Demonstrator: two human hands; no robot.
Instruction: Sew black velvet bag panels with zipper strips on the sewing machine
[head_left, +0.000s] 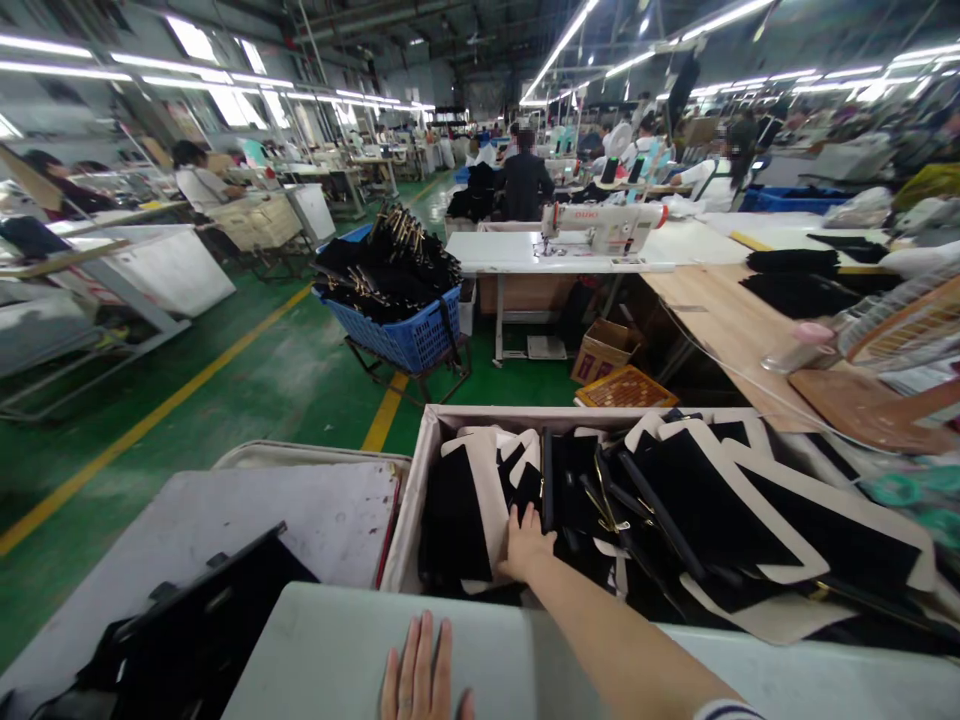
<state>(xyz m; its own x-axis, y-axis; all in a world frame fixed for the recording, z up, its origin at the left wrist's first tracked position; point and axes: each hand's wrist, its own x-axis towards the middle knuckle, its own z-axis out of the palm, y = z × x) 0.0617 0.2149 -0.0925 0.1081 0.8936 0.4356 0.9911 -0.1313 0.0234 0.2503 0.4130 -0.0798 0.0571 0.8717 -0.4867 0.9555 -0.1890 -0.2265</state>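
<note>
Black fabric pieces [679, 520] with pale edging fill a long open box [415, 480] just beyond the near counter [330, 650], and the right hand [525, 545] reaches over the counter's far edge into them, fingers held close together and laid against an upright cream-edged piece [480, 500] at the left end of the heap; whether the fingertips pinch the cloth cannot be told. The left hand [424, 675] lies flat on the pale counter, nearer the viewer than the right hand, fingers straight and slightly parted, holding nothing. Left of that hand, a dark folded piece [187, 630] rests on a second grey counter [300, 510]. Thin metal hardware [604, 500] shows among the black pieces just right of the right hand. Well beyond both hands, across a green floor [247, 370] marked with a yellow line [150, 425], a blue basket [409, 335] heaped with dark goods stands on a frame, and behind it a white sewing machine [604, 225] sits on a white table [510, 255]. To the far right of the right hand, a wooden counter [720, 310] carries more black stacks [795, 275]. A cardboard carton [604, 350] sits on the floor below the table. Other people [525, 180] work at stations deep in the hall under rows of strip lights [562, 45].
</note>
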